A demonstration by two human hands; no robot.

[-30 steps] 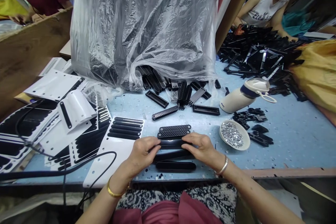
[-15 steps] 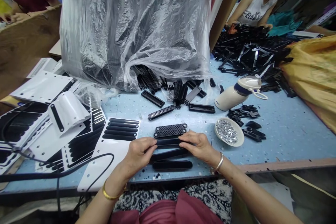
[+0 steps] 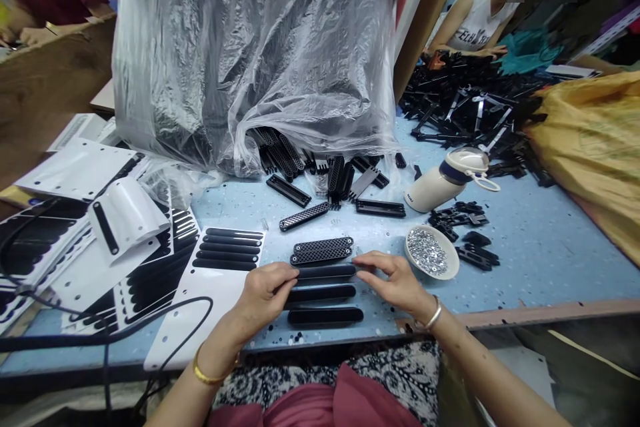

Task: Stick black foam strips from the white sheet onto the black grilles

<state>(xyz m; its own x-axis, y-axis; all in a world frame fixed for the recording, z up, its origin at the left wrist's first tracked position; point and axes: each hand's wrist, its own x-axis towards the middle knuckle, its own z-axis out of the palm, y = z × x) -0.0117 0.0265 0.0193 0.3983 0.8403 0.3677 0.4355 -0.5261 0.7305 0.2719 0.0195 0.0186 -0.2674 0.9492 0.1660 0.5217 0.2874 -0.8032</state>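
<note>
My left hand (image 3: 266, 293) pinches the left end of a long black bar (image 3: 327, 272) with rounded ends, lying flat on the table. Beside the bar's right end is my right hand (image 3: 395, 281), thumb and fingers parted and holding nothing. Two similar smooth bars lie closer to me, a middle one (image 3: 325, 293) and a front one (image 3: 326, 315). Just beyond them sit black pieces with a mesh pattern (image 3: 323, 251). To the left, a white backing sheet (image 3: 193, 300) carries several black rounded stickers (image 3: 229, 248).
A bowl of small metal parts (image 3: 431, 252) and a cream bottle (image 3: 435, 188) stand to the right. Plastic sheeting (image 3: 260, 67) hangs at the back over black pieces. Sticker sheets and a cable (image 3: 75, 340) cover the left. A person (image 3: 475, 20) sits beyond a black parts heap (image 3: 465, 100).
My right hand has let go of the bar's right end and moved slightly right, its fingers parting. The middle bar now lies straighter. My left hand stays at the left end.
</note>
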